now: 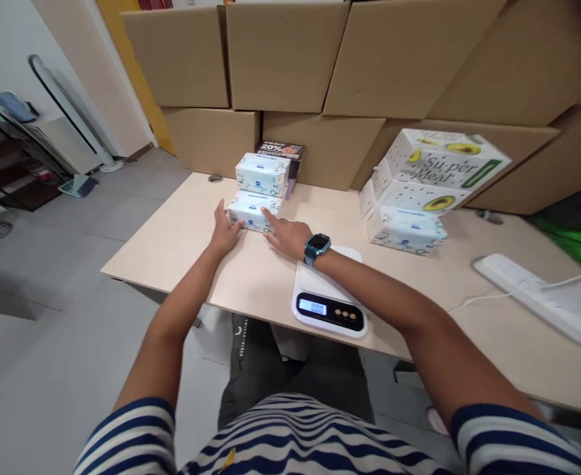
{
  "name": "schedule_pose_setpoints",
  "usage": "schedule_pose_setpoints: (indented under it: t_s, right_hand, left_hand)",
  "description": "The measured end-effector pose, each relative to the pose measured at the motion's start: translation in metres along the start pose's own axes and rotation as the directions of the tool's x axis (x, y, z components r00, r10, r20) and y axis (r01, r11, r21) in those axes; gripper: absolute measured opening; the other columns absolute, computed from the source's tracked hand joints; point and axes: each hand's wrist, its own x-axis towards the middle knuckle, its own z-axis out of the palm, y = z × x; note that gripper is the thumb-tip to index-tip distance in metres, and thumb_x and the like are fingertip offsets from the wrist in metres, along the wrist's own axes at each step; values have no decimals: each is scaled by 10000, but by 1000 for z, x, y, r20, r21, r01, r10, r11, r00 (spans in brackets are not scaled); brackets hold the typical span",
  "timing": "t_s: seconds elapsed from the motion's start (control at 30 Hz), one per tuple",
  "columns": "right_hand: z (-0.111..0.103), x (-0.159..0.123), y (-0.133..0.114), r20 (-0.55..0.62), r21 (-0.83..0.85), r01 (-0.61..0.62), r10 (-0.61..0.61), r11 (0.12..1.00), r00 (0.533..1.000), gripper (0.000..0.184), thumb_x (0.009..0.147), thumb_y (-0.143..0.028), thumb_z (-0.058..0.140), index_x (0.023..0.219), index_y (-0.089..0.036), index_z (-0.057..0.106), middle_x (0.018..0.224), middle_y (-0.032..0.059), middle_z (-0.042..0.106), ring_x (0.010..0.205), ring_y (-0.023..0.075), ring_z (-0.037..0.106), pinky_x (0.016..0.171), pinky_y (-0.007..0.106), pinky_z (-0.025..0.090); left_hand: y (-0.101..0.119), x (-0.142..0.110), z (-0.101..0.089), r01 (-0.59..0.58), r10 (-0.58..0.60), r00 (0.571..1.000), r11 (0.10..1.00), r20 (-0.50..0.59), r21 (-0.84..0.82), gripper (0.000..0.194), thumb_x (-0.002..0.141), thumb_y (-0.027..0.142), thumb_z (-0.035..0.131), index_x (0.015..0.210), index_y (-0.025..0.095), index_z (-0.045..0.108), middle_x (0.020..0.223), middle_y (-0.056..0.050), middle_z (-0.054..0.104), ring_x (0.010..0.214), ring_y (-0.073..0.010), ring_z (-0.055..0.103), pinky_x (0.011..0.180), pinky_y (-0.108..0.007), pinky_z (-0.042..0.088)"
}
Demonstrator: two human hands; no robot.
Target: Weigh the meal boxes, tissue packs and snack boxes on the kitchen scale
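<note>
A white and light blue tissue pack lies on the table between my two hands. My left hand holds its left end, with the thumb at the front corner. My right hand grips the right end, index finger lying over the top and thumb at the front. Directly behind is another tissue pack of the same kind, standing higher. A white digital scale with a lit display sits under my right forearm, its plate partly covered by it.
Cardboard boxes are stacked along the back. A dark box stands behind the packs. To the right, a third tissue pack rests before white avocado-print boxes. A power strip with a cable lies at the right.
</note>
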Motion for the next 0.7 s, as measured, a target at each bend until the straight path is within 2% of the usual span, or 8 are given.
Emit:
schedule_pose_setpoints:
  t_s: [0.1, 0.17, 0.27, 0.37, 0.43, 0.5, 0.6, 0.7]
  right_hand:
    - [9, -38, 33, -170, 29, 18, -13, 999, 985, 712, 1171, -501, 261, 1830, -270, 122, 1499, 129, 704, 1154, 251, 755, 943, 342, 586]
    - [23, -68, 74, -368, 114, 26, 18, 993, 930, 692, 1160, -497, 280, 1801, -237, 275, 1478, 119, 720, 1158, 227, 753, 1016, 346, 610]
    - [54, -109, 153, -600, 277, -87, 243, 957, 762, 752, 1101, -542, 389, 1762, -187, 336, 1572, 162, 647, 1302, 270, 711, 1153, 439, 610]
    - [85, -139, 226, -659, 503, -218, 535, 836, 528, 950, 1004, -613, 504, 1778, -145, 212, 1748, 226, 419, 1576, 353, 513, 1326, 594, 455]
    - [98, -151, 261, -603, 676, -217, 698, 704, 387, 1049, 970, -648, 518, 1792, -164, 80, 1796, 240, 294, 1665, 362, 394, 1353, 646, 383]
    - [102, -158, 285, -526, 783, -189, 794, 592, 306, 1019, 1017, -638, 394, 1783, -195, -113, 1808, 248, 223, 1684, 323, 375, 1318, 641, 422]
    - [99, -161, 304, -465, 828, -215, 848, 518, 255, 826, 1079, -500, 57, 1703, -148, -354, 1815, 293, 118, 1708, 260, 348, 1279, 614, 468]
    - [92, -158, 305, -414, 829, -300, 878, 473, 241, 794, 1073, -463, -53, 1727, -77, -287, 1811, 334, 96, 1748, 274, 257, 1319, 707, 355]
  left_hand:
    - [7, -6, -8, -18, 18, 999, 1000, -27, -14, 1357, 764, 477, 1000, 1743, 155, 118, 1844, -261, 21, 1735, -475, 175, 1432, -577, 266]
    - [11, -11, -14, -68, 70, 996, 997, -59, 31, 1392, 762, 553, 986, 1759, 224, 72, 1853, -214, -14, 1738, -468, 160, 1427, -628, 261]
    - [27, -23, -15, -261, 279, 956, 950, -92, 172, 1269, 814, 716, 868, 1753, 268, 141, 1863, -185, 55, 1756, -432, 153, 1435, -651, 243]
    - [59, -41, 9, -469, 486, 874, 857, -31, 214, 1108, 850, 810, 755, 1701, 277, 287, 1838, -195, 236, 1760, -378, 204, 1436, -612, 255]
    - [85, -51, 41, -438, 435, 897, 898, 75, 29, 1033, 847, 864, 702, 1660, 330, 355, 1803, -157, 359, 1736, -363, 295, 1402, -606, 339]
    - [113, -53, 83, -171, 235, 925, 959, 300, -225, 967, 879, 924, 564, 1631, 336, 411, 1743, -143, 466, 1691, -378, 396, 1336, -631, 437]
    - [150, -43, 157, 279, -16, 781, 903, 624, -326, 951, 973, 911, 304, 1615, 230, 472, 1623, -206, 569, 1638, -404, 480, 1273, -648, 495]
    - [174, -33, 239, 371, -141, 751, 899, 645, -235, 966, 997, 880, 299, 1614, 160, 482, 1585, -248, 571, 1690, -415, 400, 1297, -635, 457]
